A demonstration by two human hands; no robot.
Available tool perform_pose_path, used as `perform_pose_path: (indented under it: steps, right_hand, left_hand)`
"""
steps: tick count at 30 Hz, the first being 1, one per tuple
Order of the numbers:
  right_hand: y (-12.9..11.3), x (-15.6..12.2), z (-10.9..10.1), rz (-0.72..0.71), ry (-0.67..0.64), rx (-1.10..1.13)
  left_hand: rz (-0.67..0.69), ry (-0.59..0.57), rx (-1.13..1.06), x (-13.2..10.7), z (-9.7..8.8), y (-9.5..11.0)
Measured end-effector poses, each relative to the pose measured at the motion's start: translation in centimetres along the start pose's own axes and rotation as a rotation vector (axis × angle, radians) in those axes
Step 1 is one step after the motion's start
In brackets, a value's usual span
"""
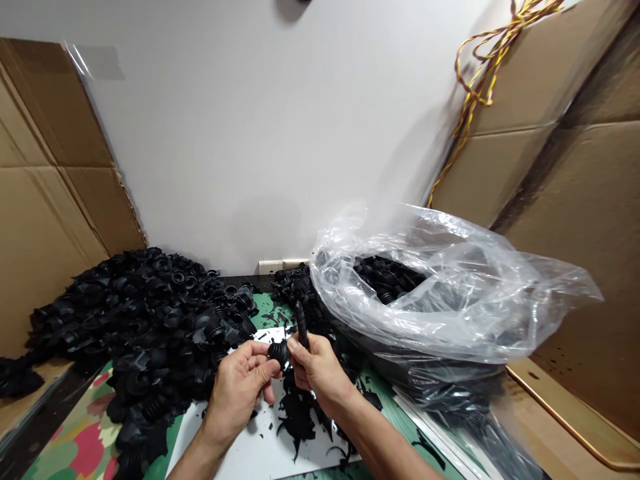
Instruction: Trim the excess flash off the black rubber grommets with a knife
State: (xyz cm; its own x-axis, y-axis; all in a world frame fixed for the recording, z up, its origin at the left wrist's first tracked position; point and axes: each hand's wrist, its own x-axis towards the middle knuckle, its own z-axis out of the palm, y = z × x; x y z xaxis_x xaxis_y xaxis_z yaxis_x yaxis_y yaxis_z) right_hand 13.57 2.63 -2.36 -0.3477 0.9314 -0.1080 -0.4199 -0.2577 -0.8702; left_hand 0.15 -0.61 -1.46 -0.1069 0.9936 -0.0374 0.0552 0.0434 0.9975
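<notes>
My left hand (243, 378) pinches a small black ribbed rubber bellows (277, 353) between thumb and fingers, above a white board (240, 447). Wrapped round a slim black-handled tool (301, 320), my right hand (317, 373) is close beside the bellows. The tool's handle points up and away; its working end is hidden by my fingers, so its kind cannot be told. Torn black rubber scraps (300, 417) lie on the board under my hands.
A large heap of black rubber bellows (165, 320) spreads on the left. On the right stands a clear plastic bag (450, 333) filled with similar parts. Cardboard (55, 167) walls the left side, more cardboard (580, 193) the right. Yellow twisted cord (467, 113) hangs at upper right.
</notes>
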Motion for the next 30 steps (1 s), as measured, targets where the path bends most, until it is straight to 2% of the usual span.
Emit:
perform_pose_path:
  steps: [4, 12, 18, 21, 22, 24, 27, 30]
  right_hand:
    - [0.1, 0.0, 0.1, 0.004, 0.007, -0.002]
    - [0.5, -0.1, 0.2, 0.011, 0.01, -0.042]
    - [1.2, 0.1, 0.4, -0.035, 0.007, -0.14]
    - [0.5, -0.1, 0.5, -0.211, 0.039, -0.331]
    - [-0.2, -0.2, 0.5, -0.31, 0.071, -0.418]
    - [-2.3, -0.7, 0.3, -0.53, 0.17, -0.585]
    - [-6.6, -2.2, -0.4, -0.827, 0.41, -0.741]
    - [-11.0, -3.4, -2.1, -1.082, 0.758, -0.893]
  left_hand:
    - [-0.003, 0.062, -0.02, -0.2, 0.2, 0.1]
    - [0.15, 0.133, 0.042, -0.4, 0.2, -0.6]
    - [0.201, 0.182, 0.106, -0.6, 0.2, -0.6]
    - [0.24, 0.18, 0.125, -0.7, -0.1, -0.4]
    - [0.253, 0.182, 0.116, -0.6, -0.2, -0.2]
    - [0.258, 0.267, 0.094, -0.4, -0.7, 0.1]
    - [0.231, 0.357, 0.079, 0.1, -1.4, 0.6]
    - [0.24, 0.374, 0.075, 0.3, -2.0, 1.0]
